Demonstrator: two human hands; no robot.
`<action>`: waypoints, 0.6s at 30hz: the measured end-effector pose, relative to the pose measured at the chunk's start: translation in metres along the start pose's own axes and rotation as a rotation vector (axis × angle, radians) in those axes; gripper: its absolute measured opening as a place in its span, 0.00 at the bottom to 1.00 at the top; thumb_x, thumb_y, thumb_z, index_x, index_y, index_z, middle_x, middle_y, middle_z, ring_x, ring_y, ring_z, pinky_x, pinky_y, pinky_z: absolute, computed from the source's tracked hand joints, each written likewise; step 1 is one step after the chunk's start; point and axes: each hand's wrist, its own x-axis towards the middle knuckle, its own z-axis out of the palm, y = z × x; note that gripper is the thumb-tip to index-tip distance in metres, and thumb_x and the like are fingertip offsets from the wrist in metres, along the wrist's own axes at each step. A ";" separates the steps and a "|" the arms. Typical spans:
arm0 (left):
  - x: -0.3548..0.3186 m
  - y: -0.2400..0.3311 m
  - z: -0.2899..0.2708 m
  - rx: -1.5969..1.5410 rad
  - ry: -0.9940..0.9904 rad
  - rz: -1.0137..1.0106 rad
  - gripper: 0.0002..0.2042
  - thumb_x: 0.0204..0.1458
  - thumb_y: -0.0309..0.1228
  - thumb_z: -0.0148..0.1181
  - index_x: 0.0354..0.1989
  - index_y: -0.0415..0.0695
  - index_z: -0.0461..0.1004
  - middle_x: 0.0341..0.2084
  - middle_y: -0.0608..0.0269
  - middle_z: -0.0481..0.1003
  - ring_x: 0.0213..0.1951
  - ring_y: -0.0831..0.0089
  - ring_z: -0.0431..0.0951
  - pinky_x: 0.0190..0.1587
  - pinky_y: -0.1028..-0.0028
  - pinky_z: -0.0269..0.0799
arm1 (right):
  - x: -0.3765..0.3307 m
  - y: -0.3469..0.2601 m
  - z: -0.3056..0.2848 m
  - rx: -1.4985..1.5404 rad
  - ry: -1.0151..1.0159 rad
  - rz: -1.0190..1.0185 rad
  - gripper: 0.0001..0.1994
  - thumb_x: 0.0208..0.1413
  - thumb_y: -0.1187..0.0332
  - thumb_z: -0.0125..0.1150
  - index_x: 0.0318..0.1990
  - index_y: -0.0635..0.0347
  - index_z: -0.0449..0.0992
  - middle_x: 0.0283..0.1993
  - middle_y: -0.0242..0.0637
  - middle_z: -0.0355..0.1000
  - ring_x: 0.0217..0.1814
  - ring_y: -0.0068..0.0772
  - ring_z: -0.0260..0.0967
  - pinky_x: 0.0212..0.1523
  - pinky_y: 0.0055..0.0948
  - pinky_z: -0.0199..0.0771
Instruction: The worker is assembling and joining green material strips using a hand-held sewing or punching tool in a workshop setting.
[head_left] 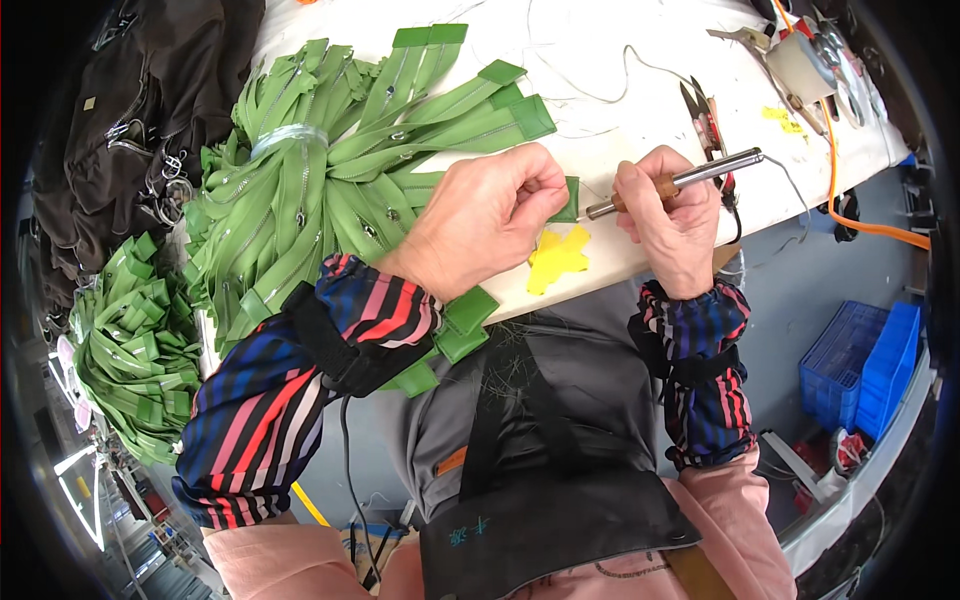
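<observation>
My left hand is closed at the table's front edge, pinching a green zipper whose end tab sticks out past the fingers. Close to that tab is the tip of a pen-shaped metal tool with a brown grip and a thin cord at its back end. My right hand grips this tool. A large bundle of green zippers, tied with a clear band, spreads out left of my hands. Green tabs hang over the edge below my left wrist. A yellow scrap lies between my hands.
Red-handled scissors and other hand tools lie on the white table, with loose threads. An orange cable runs off its right side. Another zipper heap and dark cloth are at left; blue crates stand below right.
</observation>
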 end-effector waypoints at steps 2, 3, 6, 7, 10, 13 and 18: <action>0.000 0.000 -0.001 0.019 0.001 0.002 0.04 0.51 0.24 0.54 0.29 0.36 0.68 0.22 0.66 0.72 0.27 0.85 0.69 0.32 0.81 0.67 | 0.000 -0.001 0.000 -0.031 -0.004 0.013 0.08 0.51 0.74 0.56 0.22 0.62 0.67 0.15 0.24 0.64 0.17 0.08 0.55 0.19 0.13 0.54; 0.000 0.000 -0.001 0.041 -0.002 0.004 0.04 0.51 0.24 0.54 0.29 0.36 0.68 0.22 0.65 0.72 0.27 0.84 0.69 0.32 0.81 0.67 | -0.001 0.000 0.001 -0.034 0.000 0.013 0.08 0.51 0.74 0.56 0.21 0.62 0.67 0.15 0.23 0.64 0.17 0.07 0.54 0.19 0.12 0.53; 0.001 0.003 -0.001 0.029 -0.018 -0.037 0.04 0.51 0.24 0.54 0.29 0.36 0.68 0.22 0.65 0.72 0.27 0.84 0.69 0.31 0.81 0.67 | -0.001 0.001 0.001 -0.035 0.008 0.003 0.08 0.51 0.74 0.56 0.21 0.62 0.67 0.15 0.22 0.63 0.17 0.07 0.54 0.18 0.12 0.52; 0.001 0.002 -0.001 0.028 -0.019 -0.035 0.04 0.51 0.24 0.54 0.29 0.36 0.68 0.22 0.65 0.72 0.27 0.84 0.69 0.31 0.81 0.67 | -0.001 0.001 0.000 -0.034 0.014 -0.009 0.08 0.51 0.74 0.56 0.21 0.62 0.67 0.15 0.22 0.63 0.17 0.07 0.53 0.18 0.12 0.52; 0.002 0.001 0.000 0.038 -0.012 -0.023 0.04 0.51 0.24 0.54 0.28 0.36 0.68 0.22 0.65 0.73 0.27 0.84 0.70 0.31 0.81 0.67 | 0.000 0.001 0.001 -0.014 0.010 -0.008 0.08 0.51 0.74 0.57 0.21 0.62 0.67 0.14 0.21 0.62 0.17 0.06 0.52 0.18 0.12 0.51; 0.002 0.001 0.000 0.023 -0.013 -0.041 0.04 0.51 0.24 0.53 0.29 0.36 0.69 0.23 0.65 0.73 0.27 0.84 0.70 0.32 0.81 0.68 | 0.000 0.002 0.001 -0.036 0.006 -0.008 0.08 0.51 0.74 0.57 0.21 0.62 0.67 0.14 0.20 0.61 0.17 0.06 0.51 0.18 0.11 0.50; 0.002 0.001 -0.001 -0.014 -0.030 -0.055 0.03 0.52 0.24 0.52 0.29 0.36 0.68 0.24 0.66 0.73 0.29 0.84 0.70 0.33 0.81 0.68 | 0.001 0.004 0.000 -0.062 -0.006 -0.025 0.08 0.51 0.74 0.57 0.22 0.61 0.67 0.15 0.20 0.61 0.17 0.06 0.51 0.17 0.12 0.50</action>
